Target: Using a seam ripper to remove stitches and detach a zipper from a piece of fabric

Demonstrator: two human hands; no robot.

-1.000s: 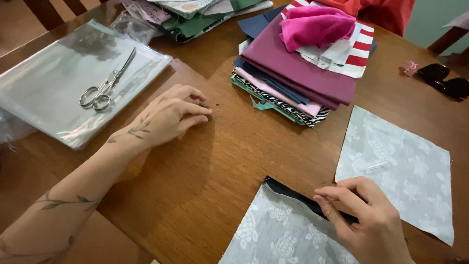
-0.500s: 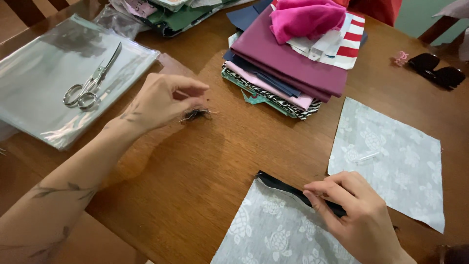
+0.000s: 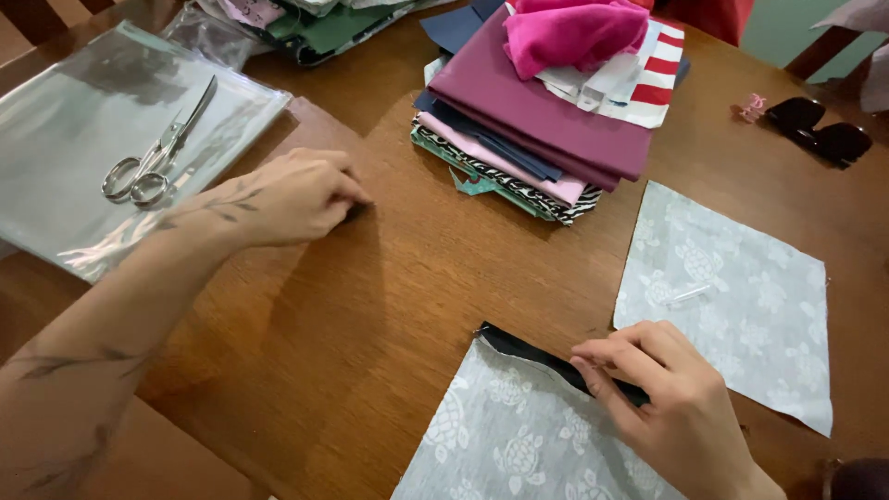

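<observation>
My right hand (image 3: pixel 671 407) pinches a black strip (image 3: pixel 519 347) that lies along the top edge of a grey fabric piece with a pale turtle print (image 3: pixel 519 444), at the near edge of the wooden table (image 3: pixel 370 315). My left hand (image 3: pixel 296 194) rests on the table further left. Its fingers are curled together, with the tips pressed on a small dark object (image 3: pixel 357 211) that is mostly hidden. A second grey printed fabric square (image 3: pixel 741 287) lies flat to the right, with a small clear thing on it.
A stack of folded fabrics (image 3: pixel 537 120), topped by purple, pink and red-striped cloth, sits at the back centre. Scissors (image 3: pixel 157 148) lie on clear plastic sleeves (image 3: pixel 83 120) at the left. Dark sunglasses (image 3: pixel 820 130) and a small pink item (image 3: pixel 752 106) are at the far right.
My left hand has drawn back toward me and left, closing its fingers over the small dark object. My right hand stays on the black strip.
</observation>
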